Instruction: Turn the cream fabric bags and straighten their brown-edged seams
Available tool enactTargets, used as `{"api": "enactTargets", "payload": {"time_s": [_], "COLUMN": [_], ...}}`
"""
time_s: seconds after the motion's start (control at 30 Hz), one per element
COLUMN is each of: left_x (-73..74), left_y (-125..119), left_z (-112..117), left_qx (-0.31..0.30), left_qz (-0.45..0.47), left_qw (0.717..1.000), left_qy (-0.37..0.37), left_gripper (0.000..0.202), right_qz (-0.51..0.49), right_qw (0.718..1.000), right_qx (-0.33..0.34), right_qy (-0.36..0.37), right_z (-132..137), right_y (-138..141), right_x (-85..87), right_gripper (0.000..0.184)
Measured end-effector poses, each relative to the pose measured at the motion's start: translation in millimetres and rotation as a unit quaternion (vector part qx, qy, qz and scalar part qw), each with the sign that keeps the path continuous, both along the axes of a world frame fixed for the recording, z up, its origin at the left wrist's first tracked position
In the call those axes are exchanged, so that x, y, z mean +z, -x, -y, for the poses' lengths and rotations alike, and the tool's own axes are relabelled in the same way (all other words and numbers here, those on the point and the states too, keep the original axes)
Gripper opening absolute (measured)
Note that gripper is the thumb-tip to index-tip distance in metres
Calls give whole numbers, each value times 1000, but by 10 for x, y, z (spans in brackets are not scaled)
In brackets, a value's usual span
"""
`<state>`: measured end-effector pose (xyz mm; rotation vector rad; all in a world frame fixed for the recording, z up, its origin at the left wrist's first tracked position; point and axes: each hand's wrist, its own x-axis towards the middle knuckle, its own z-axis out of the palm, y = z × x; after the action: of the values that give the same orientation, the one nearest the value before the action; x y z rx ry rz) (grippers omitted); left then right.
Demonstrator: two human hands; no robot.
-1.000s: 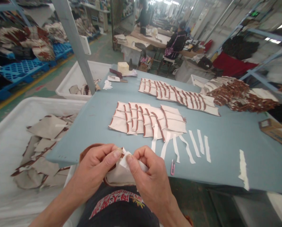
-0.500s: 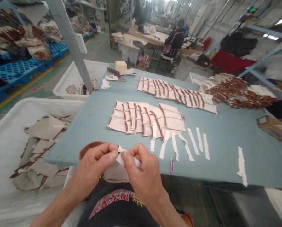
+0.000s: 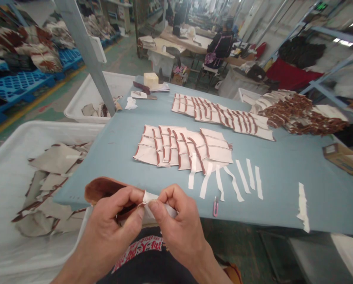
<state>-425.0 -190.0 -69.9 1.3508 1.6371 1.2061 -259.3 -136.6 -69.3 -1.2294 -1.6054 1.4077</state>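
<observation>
While thumb and forefinger of the left hand and the right hand are clamped on a white strip against the brown-edged piece, just off the table's near edge, a near row and a far row lie finished, I'd judge. Seven loose strips, one pink snips and one heap lie beyond.

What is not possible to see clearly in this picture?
- Head view: the brown-lined beige fabric piece is mostly hidden behind the left hand.
- Head view: the white paper strip has one end covered by the right hand.
- Head view: the brown cardboard box is cut off by the right edge.
- Head view: print on the small white card is too small to read.
</observation>
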Motion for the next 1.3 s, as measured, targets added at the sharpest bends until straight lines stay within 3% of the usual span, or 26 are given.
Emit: {"api": "enactTargets", "payload": {"time_s": [0.13, 0.23, 0.3, 0.47, 0.53, 0.7, 0.87, 0.97, 1.07, 1.2, 1.3], "left_x": [62, 8, -48, -90, -98, -200, -181, -119, -107, -113, -72], "left_y": [-62, -112, -132, -96, -26, 265, 425, 413, 386, 383, 411], "left_z": [-58, -92, -120, -235, -256, -225, -202, -183, -176, -234, -301], "left_qx": [-3, -1, 8, 13, -6, -70, -107, -127, -153, -138, -127], "left_qz": [-33, -43, -55, -12, 19, 97, 129, 156, 153, 113, 87], "left_qw": [999, 999, 998, 998, 997, 983, 974, 965, 957, 969, 978], "left_qy": [-19, -13, 1, 56, 72, 139, 156, 170, 192, 168, 141], "left_gripper": [19, 21, 21, 20, 19, 22, 31, 34, 41, 44, 44], "right_qz": [-62, -66, -31, 86, 103, 20, 9, -1, -26, -110, -102], "right_qw": [987, 978, 984, 996, 993, 989, 961, 959, 957, 922, 913], "right_qx": [67, 104, 100, 30, 42, 127, 159, 148, 131, 169, 197], "right_qy": [136, 170, 141, -25, -29, 72, 224, 243, 259, 330, 343], "right_z": [-66, -100, -92, -61, -92, -190, -143, -73, -13, 20, 37], "right_y": [-41, -38, 17, 252, 281, 60, -119, -94, -54, -53, -104], "right_x": [-97, -193, -254, -390, -404, -237, -71, -86, -131, -148, -132], "right_gripper": [41, 46, 43, 32, 35, 50, 34, 34, 46, 67, 59]}}
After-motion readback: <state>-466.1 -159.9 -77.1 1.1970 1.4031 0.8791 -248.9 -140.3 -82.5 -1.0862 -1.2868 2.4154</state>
